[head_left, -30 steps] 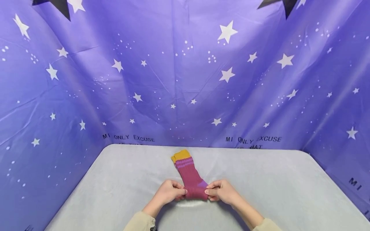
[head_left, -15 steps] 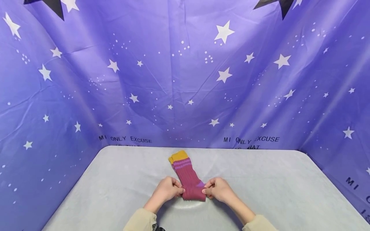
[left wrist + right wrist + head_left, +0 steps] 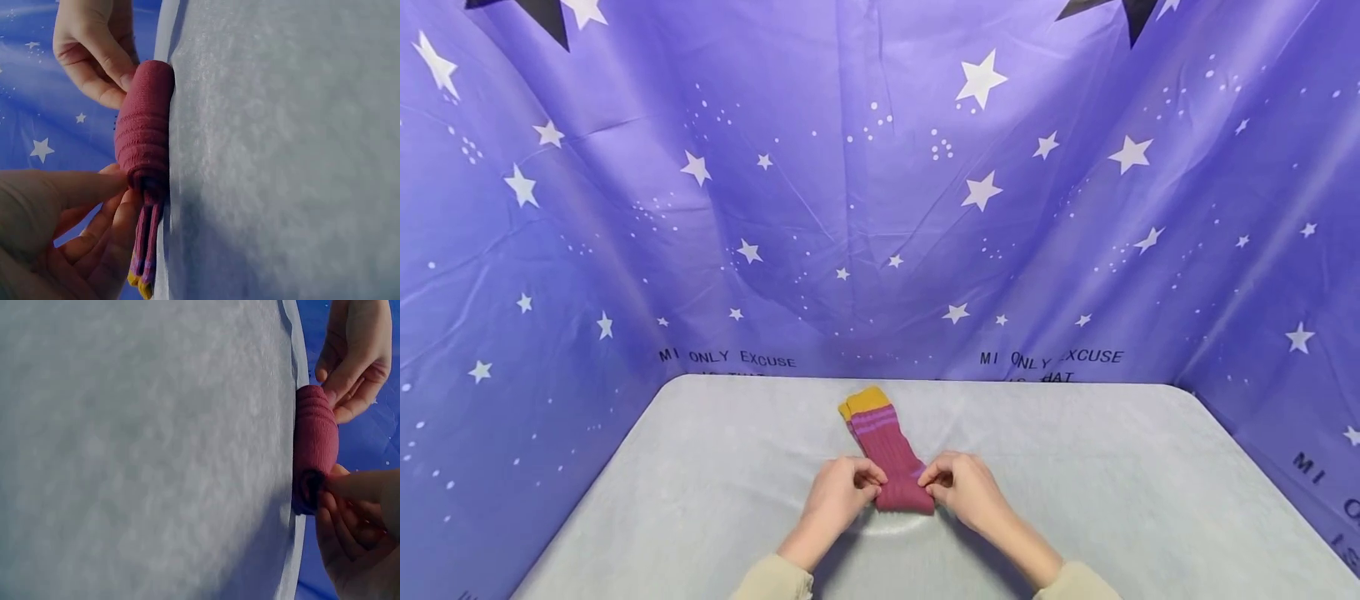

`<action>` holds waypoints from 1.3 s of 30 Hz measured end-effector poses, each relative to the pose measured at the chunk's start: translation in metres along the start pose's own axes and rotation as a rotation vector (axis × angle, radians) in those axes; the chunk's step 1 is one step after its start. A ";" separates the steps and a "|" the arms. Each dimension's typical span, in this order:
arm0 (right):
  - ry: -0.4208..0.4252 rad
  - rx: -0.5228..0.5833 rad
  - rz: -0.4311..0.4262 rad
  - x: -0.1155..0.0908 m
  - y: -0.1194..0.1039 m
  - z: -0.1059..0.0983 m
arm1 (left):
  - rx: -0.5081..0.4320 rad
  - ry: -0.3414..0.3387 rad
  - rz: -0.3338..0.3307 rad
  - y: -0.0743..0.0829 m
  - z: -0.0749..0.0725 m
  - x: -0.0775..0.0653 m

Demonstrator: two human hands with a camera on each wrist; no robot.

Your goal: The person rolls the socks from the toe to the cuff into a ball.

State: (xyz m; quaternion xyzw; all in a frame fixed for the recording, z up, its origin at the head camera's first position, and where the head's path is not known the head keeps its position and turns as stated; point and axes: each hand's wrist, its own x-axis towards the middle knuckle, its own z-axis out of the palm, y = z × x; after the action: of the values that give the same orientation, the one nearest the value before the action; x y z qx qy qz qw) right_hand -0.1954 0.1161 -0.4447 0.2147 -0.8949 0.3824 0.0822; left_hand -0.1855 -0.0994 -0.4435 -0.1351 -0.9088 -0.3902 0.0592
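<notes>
A: Starting with the head view, where are the socks [image 3: 886, 446]?

B: In the middle near part of the pale grey surface [image 3: 700, 492]. They're maroon, stacked as a pair, with the yellow cuffs [image 3: 869, 400] at the far end and lilac stripes [image 3: 874, 418] just below. The near end is turned up into a roll [image 3: 906, 500].

A: And the hands?

B: One at each side of that roll. The left hand [image 3: 839, 493] pinches one edge between thumb and finger, and the right hand [image 3: 967, 492] does the same at the other, beside the purple heel patch [image 3: 919, 472]. Light sleeves [image 3: 775, 581] show at the bottom, and a purple starry curtain [image 3: 880, 208] rises behind the surface.

A: The left wrist view?

B: The left hand's thumb and fingers are clamped on the roll's end, where dark layers show. Two flat sock legs trail away from the roll, ending in yellow. The right hand is at the opposite end.

A: The right wrist view?

B: The right hand grips its end of the roll, thumb against the coiled, dark-lined opening. The left hand is across from it, and the roll rests against the surface between them.
</notes>
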 end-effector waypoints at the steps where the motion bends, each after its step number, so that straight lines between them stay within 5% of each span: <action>1: -0.016 0.012 -0.015 -0.001 0.001 -0.002 | -0.001 -0.010 0.002 -0.001 -0.001 0.000; 6: -0.106 0.032 -0.074 -0.005 0.006 -0.006 | -0.005 -0.080 0.025 -0.007 -0.003 -0.001; 12: -0.094 -0.049 -0.125 -0.004 0.007 -0.001 | 0.056 -0.105 0.075 -0.009 -0.005 0.005; 19: -0.037 -0.149 -0.147 0.003 0.005 0.005 | -0.093 -0.154 0.019 -0.015 -0.008 0.014; 23: -0.003 -0.156 -0.145 0.006 0.007 0.006 | -0.096 -0.149 0.007 -0.015 -0.008 0.014; 32: 0.000 -0.120 -0.184 0.012 0.014 0.003 | 0.063 -0.082 0.108 -0.013 -0.003 0.014; 39: -0.035 0.067 -0.062 0.016 0.020 0.003 | 0.067 -0.033 0.052 -0.015 0.002 0.016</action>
State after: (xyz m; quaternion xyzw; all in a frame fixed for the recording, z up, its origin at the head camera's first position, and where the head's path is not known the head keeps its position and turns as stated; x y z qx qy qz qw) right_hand -0.2188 0.1212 -0.4545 0.2517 -0.8759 0.4055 0.0712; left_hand -0.2053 -0.1044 -0.4516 -0.1632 -0.9184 -0.3556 0.0586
